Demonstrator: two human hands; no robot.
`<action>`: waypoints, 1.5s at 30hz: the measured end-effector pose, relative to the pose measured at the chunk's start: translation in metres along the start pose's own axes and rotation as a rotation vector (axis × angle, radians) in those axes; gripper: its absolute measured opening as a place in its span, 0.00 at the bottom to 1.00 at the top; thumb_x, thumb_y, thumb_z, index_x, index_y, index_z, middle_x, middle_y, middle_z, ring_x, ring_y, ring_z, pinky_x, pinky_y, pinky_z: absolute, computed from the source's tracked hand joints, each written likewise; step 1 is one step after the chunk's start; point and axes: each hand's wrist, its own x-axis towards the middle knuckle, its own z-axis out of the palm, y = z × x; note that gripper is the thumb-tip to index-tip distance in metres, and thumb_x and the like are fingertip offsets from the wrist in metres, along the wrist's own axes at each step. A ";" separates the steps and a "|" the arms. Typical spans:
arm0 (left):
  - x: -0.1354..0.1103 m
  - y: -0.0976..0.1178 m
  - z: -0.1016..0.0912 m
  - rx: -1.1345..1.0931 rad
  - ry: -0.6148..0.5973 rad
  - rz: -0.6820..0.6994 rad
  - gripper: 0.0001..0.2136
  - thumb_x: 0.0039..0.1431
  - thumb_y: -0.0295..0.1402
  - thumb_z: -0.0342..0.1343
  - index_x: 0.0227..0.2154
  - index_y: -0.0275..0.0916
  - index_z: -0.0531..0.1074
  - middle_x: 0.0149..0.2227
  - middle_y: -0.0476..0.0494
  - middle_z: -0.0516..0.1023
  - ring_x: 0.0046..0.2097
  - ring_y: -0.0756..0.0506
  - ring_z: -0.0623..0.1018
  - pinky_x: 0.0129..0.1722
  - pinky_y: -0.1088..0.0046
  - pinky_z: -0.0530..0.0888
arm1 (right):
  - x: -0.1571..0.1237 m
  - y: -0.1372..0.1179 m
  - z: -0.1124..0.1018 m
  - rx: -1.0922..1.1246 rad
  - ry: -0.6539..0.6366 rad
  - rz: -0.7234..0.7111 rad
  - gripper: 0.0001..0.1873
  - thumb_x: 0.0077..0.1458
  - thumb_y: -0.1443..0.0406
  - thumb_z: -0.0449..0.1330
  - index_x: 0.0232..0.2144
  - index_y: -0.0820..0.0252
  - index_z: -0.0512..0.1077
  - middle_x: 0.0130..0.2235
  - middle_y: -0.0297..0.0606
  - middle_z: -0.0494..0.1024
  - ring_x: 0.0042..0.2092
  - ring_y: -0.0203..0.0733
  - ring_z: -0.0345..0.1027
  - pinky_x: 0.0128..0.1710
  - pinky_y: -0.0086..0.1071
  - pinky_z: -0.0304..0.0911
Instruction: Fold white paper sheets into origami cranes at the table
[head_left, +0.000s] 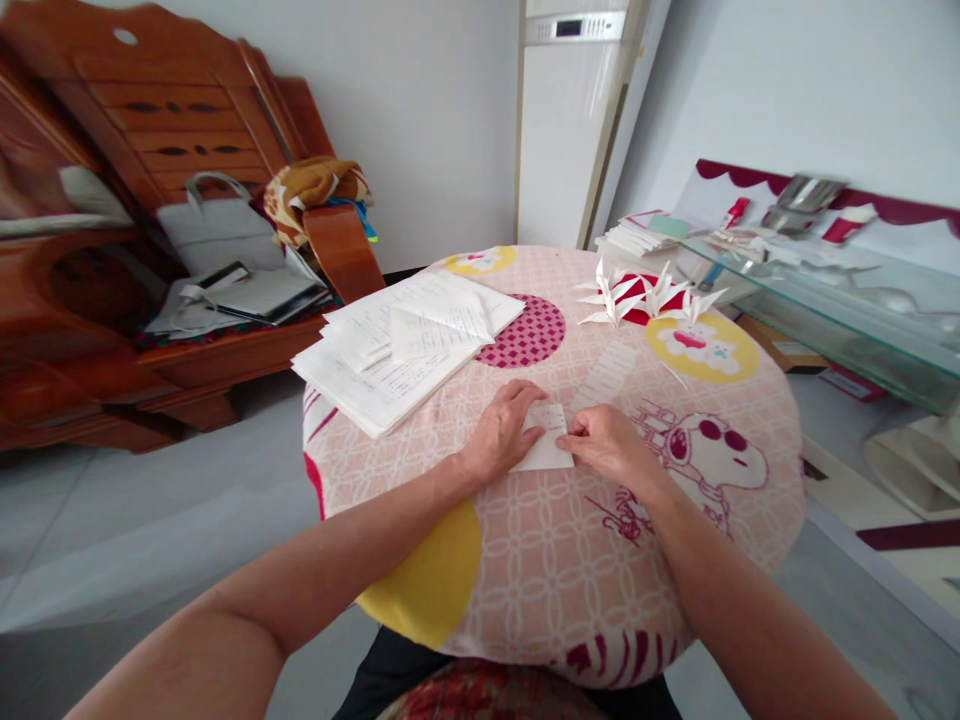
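Paper [550, 452] lies on the table [570, 570], your left hand [501, 432] pressing it flat, your right hand [613, 447] pinching its edge.

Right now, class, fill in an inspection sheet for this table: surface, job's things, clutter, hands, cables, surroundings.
Surface: round, covered by a patterned cloth.
Job's things: small white paper, flat on the cloth between both hands.
Clutter: stack of printed sheets at left; folded paper cranes at the far side.
Hands: left hand lies on the paper's left part; right hand has fingertips at its right edge.
Cables: nothing seen.
Surroundings: wooden bench with grey bag left, tall white appliance behind, glass shelf right.
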 end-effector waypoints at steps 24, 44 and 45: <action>-0.025 0.024 -0.012 0.174 -0.293 0.234 0.12 0.69 0.32 0.48 0.35 0.37 0.76 0.34 0.41 0.78 0.38 0.45 0.76 0.40 0.69 0.72 | 0.022 0.035 -0.016 0.119 -0.159 -0.693 0.22 0.47 0.80 0.51 0.30 0.56 0.81 0.39 0.36 0.81 0.41 0.39 0.74 0.43 0.32 0.65; -0.012 0.026 -0.018 0.009 -0.186 -0.243 0.09 0.57 0.28 0.59 0.22 0.35 0.72 0.29 0.47 0.72 0.30 0.51 0.71 0.30 0.75 0.64 | 0.016 0.020 -0.003 0.140 -0.077 -0.302 0.11 0.55 0.67 0.61 0.21 0.59 0.75 0.20 0.30 0.70 0.24 0.33 0.59 0.27 0.30 0.48; -0.012 0.026 -0.018 0.016 -0.186 -0.249 0.09 0.57 0.28 0.59 0.22 0.35 0.72 0.29 0.47 0.72 0.30 0.51 0.71 0.30 0.75 0.64 | 0.016 0.019 -0.002 0.133 -0.077 -0.282 0.11 0.54 0.67 0.61 0.21 0.59 0.75 0.19 0.30 0.69 0.24 0.33 0.59 0.26 0.30 0.47</action>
